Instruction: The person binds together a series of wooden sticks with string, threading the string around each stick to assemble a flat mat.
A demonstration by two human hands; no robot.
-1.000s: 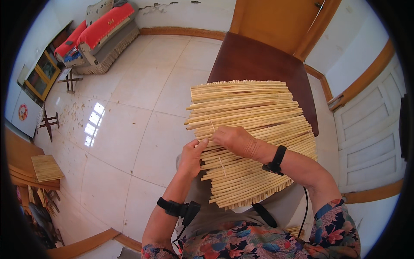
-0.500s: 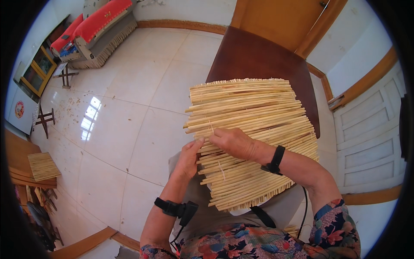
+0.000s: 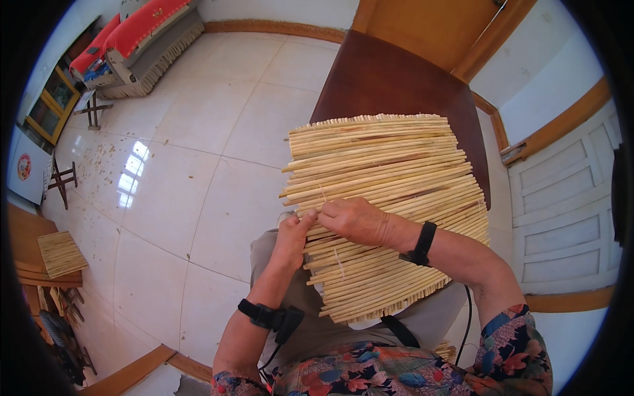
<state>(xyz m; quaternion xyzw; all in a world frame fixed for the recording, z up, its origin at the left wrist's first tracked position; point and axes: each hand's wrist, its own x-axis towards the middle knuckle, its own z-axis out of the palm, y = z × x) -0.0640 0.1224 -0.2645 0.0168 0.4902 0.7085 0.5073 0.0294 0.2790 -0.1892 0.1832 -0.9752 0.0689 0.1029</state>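
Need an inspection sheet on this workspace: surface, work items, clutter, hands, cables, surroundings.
Surface: smooth dark reddish-brown tabletop, partly hidden by the mat.
Work items: pale yellow mat of thin straight stalks, with a loose-looking whitish thread across it.
Clutter: small tan scraps scattered on the glossy pale tiled floor.
Hands: left hand at the mat's left edge; right hand over the mat beside it, fingers bent; exact grip hidden.
Cables: thin black cable near the right elbow.
Surroundings: grey fringed sofa with red cover; white panelled door.
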